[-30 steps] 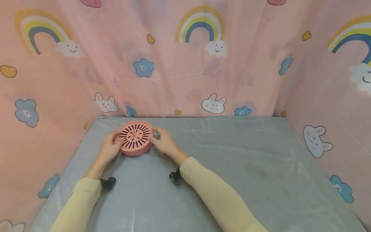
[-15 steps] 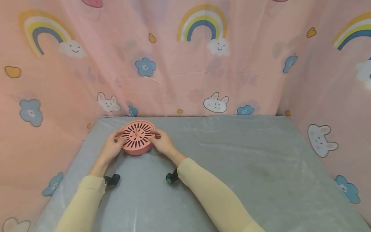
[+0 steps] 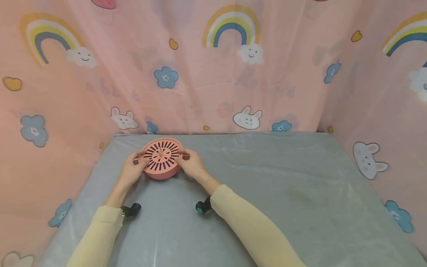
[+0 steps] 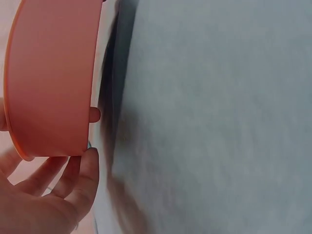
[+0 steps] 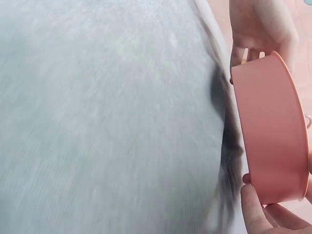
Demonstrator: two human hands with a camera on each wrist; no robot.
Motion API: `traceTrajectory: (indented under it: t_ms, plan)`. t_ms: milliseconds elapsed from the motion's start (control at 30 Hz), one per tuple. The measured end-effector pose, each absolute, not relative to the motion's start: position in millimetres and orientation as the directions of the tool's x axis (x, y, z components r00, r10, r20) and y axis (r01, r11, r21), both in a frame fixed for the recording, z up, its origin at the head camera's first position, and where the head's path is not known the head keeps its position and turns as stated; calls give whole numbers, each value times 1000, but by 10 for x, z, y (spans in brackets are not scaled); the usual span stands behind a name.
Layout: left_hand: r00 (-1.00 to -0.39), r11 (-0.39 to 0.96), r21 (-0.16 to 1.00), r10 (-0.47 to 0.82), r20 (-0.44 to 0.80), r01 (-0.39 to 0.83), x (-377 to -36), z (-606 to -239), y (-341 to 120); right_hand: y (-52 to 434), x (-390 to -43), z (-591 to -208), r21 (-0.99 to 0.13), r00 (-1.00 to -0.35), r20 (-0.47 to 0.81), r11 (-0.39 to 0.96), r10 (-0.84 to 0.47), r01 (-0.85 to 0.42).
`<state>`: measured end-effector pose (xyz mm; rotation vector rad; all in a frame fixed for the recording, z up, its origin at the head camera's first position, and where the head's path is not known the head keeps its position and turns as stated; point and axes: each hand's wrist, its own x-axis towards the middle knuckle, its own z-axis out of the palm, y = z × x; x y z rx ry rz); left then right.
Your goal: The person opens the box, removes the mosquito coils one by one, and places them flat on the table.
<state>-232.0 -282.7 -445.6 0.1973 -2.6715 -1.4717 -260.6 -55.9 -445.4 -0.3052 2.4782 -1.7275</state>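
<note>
A pink round mosquito coil holder [image 3: 163, 172] has a lid with radiating slots and a small loop at its centre. It is held between both hands near the back left of the table, tilted slightly toward me. My left hand [image 3: 132, 167] grips its left side, thumb over the lid's rim and fingers against the side wall. On the opposite side, my right hand [image 3: 191, 165] holds the rim the same way. Both wrist views show the smooth side wall and small feet on the underside, with fingertips at the bottom edge and shadow on the cloth beneath. The inside is hidden.
A grey cloth [image 3: 267, 193] covers the table. Pink printed curtains [image 3: 200, 100] close it in at the back and on both sides. The back curtain hangs close behind the holder. A dark wrist camera [image 3: 133, 210] sticks out from the left cuff.
Both hands have shifted the mosquito coil holder slightly to the right, keeping their grip on its two sides.
</note>
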Motion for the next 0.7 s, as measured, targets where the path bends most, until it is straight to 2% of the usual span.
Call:
traceTrajectory:
  t_ms: [433, 700]
  plan:
    - [-991, 547, 837, -120, 52, -23, -2304, -4351, -2445, -173, -2591, -4438, -953, -980, 36, 288, -197, -93]
    - [-995, 520, 854, -99, 29, -27, -2286, -4283, -2160, 121, -2524, -4387, -988, -989, -19, 155, -147, -4]
